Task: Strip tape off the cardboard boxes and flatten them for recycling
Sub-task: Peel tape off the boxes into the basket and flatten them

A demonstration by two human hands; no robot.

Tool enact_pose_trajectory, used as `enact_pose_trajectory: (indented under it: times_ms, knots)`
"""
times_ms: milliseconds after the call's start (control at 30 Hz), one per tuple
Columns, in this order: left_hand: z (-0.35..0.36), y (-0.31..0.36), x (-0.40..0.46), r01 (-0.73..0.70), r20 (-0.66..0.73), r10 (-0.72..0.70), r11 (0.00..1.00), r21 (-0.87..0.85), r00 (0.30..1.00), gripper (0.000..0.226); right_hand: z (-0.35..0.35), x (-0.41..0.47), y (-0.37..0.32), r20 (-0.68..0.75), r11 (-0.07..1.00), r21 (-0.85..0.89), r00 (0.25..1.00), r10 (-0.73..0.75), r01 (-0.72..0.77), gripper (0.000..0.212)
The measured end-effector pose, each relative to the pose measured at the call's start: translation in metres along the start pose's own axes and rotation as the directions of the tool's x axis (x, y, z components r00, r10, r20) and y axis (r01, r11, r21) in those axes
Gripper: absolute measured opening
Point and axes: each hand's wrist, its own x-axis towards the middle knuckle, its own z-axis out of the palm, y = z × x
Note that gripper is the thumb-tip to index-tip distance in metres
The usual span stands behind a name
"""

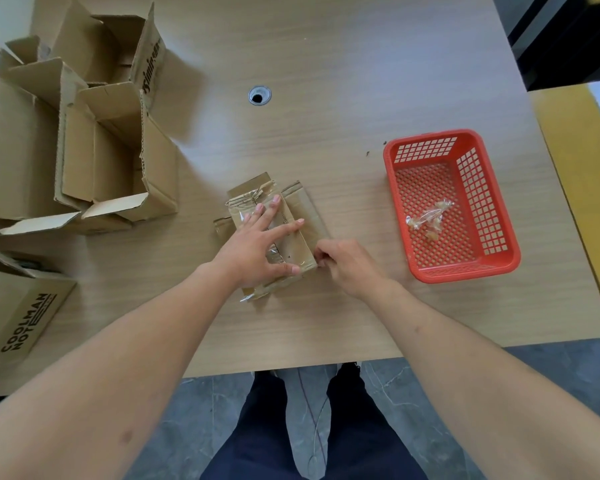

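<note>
A small flattened cardboard box [305, 209] lies in the middle of the wooden table, with clear tape [278, 256] still stuck along its surface and ends. My left hand [260, 244] presses flat on top of it, fingers spread. My right hand [347, 265] sits at the box's near right corner, its fingertips curled and pinching at the tape edge there. What exactly is between those fingertips is too small to tell.
A red plastic basket [499, 258] at the right holds a crumpled wad of clear tape [428, 218]. Several open cardboard boxes [94, 143] crowd the table's left side, and a printed box [18, 317] sits at the near left. A cable hole [259, 95] is further back.
</note>
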Motion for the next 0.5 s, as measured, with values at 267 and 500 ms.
enact_pose_trajectory:
  times_ms: [267, 500]
  knots:
    - [0.005, 0.008, 0.001, 0.080, -0.055, -0.082, 0.996, -0.033, 0.995, 0.093, 0.003, -0.010, 0.000, -0.131, 0.912, 0.368, 0.961, 0.242, -0.180, 0.022]
    - [0.015, 0.023, -0.002, 0.211, -0.131, -0.225, 0.971, -0.112, 0.966, 0.090, -0.001, -0.019, -0.012, -0.240, 0.742, 0.658, 0.899, 0.366, -0.126, 0.021]
